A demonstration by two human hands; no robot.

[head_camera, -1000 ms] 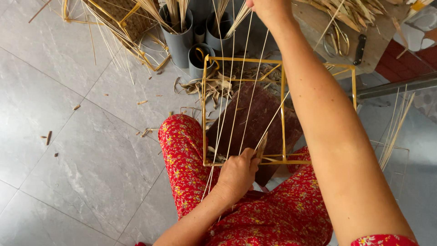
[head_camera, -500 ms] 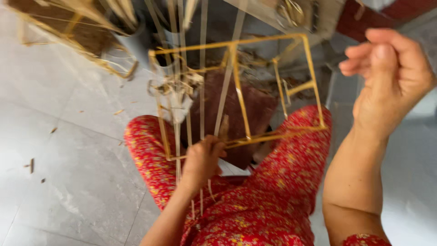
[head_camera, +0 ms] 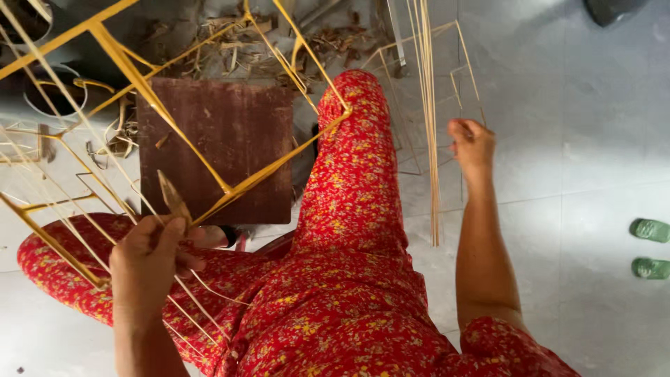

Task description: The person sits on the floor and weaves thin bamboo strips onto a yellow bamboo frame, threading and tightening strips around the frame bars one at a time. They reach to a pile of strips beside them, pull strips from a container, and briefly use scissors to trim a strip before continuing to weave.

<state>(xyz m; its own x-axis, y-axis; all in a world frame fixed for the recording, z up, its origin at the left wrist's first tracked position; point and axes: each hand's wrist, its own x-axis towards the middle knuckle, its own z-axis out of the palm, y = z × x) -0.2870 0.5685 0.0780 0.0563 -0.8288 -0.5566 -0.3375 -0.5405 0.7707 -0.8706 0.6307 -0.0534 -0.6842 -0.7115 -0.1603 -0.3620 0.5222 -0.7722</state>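
Right hand [head_camera: 472,143] lowered, beside strips [head_camera: 427,105]

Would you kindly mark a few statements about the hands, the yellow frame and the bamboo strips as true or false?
1. The left hand grips the yellow frame at a corner. True.
2. The right hand is empty. False: it holds a bundle of thin strips.
3. A dark brown board lies on the floor behind the frame. True.
4. The green sandals lie beside the left hand. False: they lie at the far right edge, beyond the right arm.
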